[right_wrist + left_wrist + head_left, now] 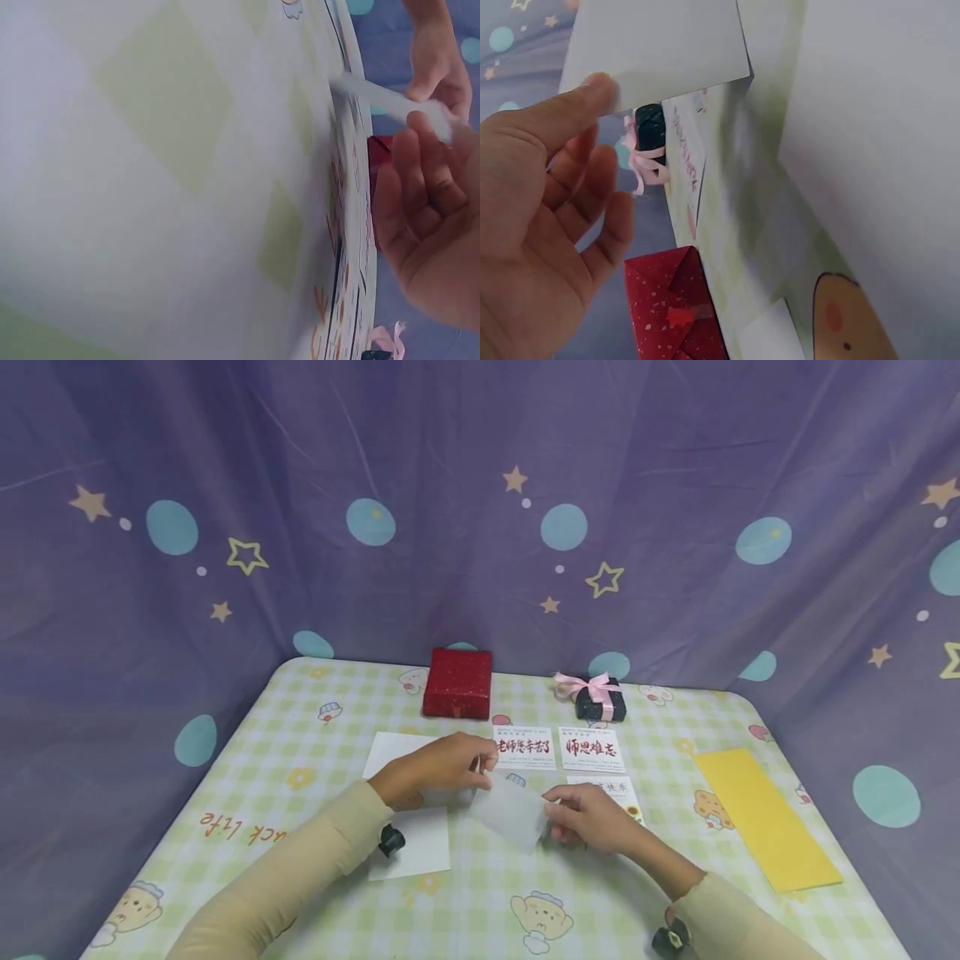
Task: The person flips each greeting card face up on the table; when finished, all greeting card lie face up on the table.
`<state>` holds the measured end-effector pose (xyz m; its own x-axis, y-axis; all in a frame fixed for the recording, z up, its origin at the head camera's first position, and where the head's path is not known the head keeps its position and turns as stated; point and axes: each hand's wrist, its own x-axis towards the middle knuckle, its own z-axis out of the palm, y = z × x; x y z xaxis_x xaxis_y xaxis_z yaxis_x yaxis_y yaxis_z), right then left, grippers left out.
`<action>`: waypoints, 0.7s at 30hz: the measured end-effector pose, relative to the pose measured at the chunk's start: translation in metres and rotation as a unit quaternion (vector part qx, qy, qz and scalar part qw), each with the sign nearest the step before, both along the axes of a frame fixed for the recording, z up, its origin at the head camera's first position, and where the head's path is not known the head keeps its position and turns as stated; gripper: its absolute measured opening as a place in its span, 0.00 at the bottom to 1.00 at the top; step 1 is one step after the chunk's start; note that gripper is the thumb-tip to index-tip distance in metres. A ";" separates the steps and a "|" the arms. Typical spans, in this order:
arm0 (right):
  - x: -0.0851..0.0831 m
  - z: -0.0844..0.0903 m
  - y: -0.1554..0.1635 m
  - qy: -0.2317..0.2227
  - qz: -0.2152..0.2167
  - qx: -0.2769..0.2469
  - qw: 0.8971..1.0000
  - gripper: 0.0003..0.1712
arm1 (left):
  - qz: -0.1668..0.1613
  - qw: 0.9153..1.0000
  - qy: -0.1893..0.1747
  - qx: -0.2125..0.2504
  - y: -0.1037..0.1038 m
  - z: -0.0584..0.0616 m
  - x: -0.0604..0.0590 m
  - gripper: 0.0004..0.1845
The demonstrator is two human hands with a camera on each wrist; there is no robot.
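A plain white card point(510, 810) is held up between both hands over the middle of the table. My left hand point(453, 764) pinches its upper left corner, thumb on the near face, as the left wrist view shows with the card point(660, 52) tilted. At the card's right edge my right hand point(588, 818) grips it between thumb and fingers. Beyond the hands lie two printed cards with red lettering, a left one point(525, 748) and a right one point(592, 749). Another printed card point(618, 793) with a sunflower is partly covered by the right hand.
White blank cards lie at the left, one nearer point(420, 843) and one farther point(393, 747), partly under the left arm. A red wrapped box point(457, 685) and a dark box with pink ribbon point(598, 697) stand at the back. A yellow sheet point(768, 822) lies at right.
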<state>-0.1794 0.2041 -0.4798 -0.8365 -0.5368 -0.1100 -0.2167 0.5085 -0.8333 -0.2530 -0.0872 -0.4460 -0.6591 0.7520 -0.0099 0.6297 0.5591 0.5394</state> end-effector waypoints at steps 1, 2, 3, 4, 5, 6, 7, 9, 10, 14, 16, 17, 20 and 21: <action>-0.001 0.000 0.001 -0.012 -0.008 -0.014 1.000 0.17 | -0.004 1.000 0.008 0.011 -0.001 0.002 0.000 0.15; -0.002 0.000 0.002 -0.024 -0.014 -0.028 0.999 0.19 | -0.008 1.000 0.016 0.022 -0.001 0.003 0.000 0.15; -0.003 -0.001 0.003 -0.031 -0.016 -0.039 0.999 0.21 | -0.011 0.999 0.024 0.031 -0.002 0.004 0.000 0.15; -0.004 -0.001 0.003 -0.031 -0.015 -0.049 0.998 0.23 | -0.013 0.999 0.031 0.038 -0.002 0.004 0.000 0.14; -0.004 -0.001 0.003 -0.034 -0.012 -0.059 0.998 0.24 | -0.014 0.998 0.039 0.041 -0.002 0.005 0.000 0.14; -0.005 -0.002 0.003 -0.032 -0.010 -0.067 0.997 0.25 | -0.014 0.998 0.045 0.043 -0.002 0.005 0.000 0.13; -0.005 -0.003 0.002 -0.028 -0.009 -0.074 0.997 0.26 | -0.014 0.998 0.052 0.045 -0.002 0.005 0.000 0.12; -0.006 -0.003 0.001 -0.019 -0.020 -0.080 0.996 0.26 | -0.008 0.997 0.061 0.043 -0.003 0.006 0.001 0.10; -0.007 -0.003 0.000 -0.015 -0.032 -0.079 0.996 0.25 | -0.004 0.997 0.063 0.042 -0.003 0.006 0.002 0.08; -0.010 0.000 0.000 0.003 -0.080 -0.066 0.995 0.19 | 0.011 0.997 0.066 0.034 -0.002 0.007 0.005 0.07; -0.012 0.002 0.001 0.020 -0.090 -0.049 0.995 0.18 | 0.017 0.998 0.054 0.031 -0.001 0.007 0.006 0.10; -0.014 0.004 0.001 0.032 -0.088 -0.041 0.995 0.18 | 0.019 0.998 0.045 0.030 -0.001 0.006 0.006 0.12; -0.018 0.007 0.004 0.065 -0.073 -0.014 0.995 0.25 | 0.011 0.999 0.017 0.037 0.000 0.005 0.006 0.15; -0.019 0.007 0.005 0.072 -0.069 -0.004 0.995 0.28 | 0.008 0.999 0.012 0.040 -0.001 0.004 0.005 0.15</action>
